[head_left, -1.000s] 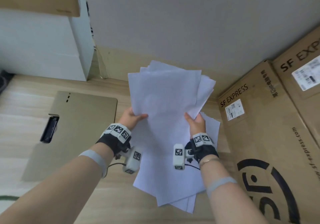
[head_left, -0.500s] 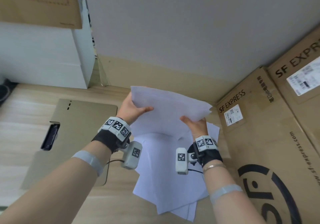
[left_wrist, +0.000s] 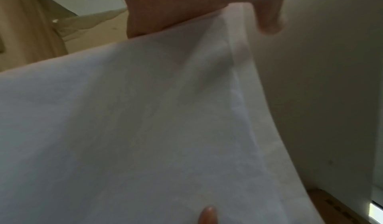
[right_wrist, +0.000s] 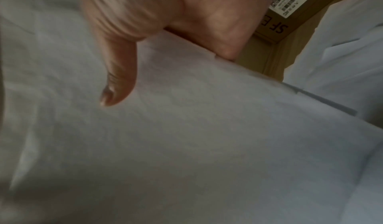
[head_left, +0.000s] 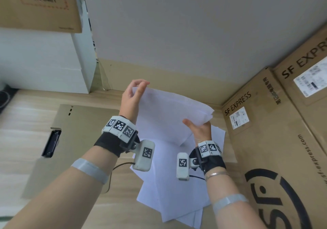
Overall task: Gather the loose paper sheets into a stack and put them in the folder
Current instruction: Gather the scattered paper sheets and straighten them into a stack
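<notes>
From the head view, the person is holding a bundle of paper sheets [head_left: 166, 115] up off the wooden floor [head_left: 21, 140], between the two hands. The left hand [head_left: 131, 99] is pinching the far left corner of the bundle with fingertips and thumb. The right hand [head_left: 200, 128] is grasping the right side, thumb lying on top and fingers underneath. The bundle is tilting, its long axis running from the raised far-left corner down toward the right, where its edges are fanning out unevenly near the SF Express cardboard box [head_left: 261, 122]. More loose sheets [head_left: 173, 189] are lying on the floor directly below, overlapping each other at slightly different angles, their long sides pointing roughly toward the person. The tan folder [head_left: 83, 133] is lying flat on the floor to the left, well apart from the held bundle, with its black clip [head_left: 51, 143] near its left edge.

From the left wrist view, the fingers [left_wrist: 267, 14] are curling over the upper edge of the sheets [left_wrist: 145, 121], which are filling most of the picture.

From the right wrist view, the thumb [right_wrist: 119, 73] is pressing flat on the top sheet [right_wrist: 196, 137], and the palm is wrapping round the bundle's edge.
</notes>
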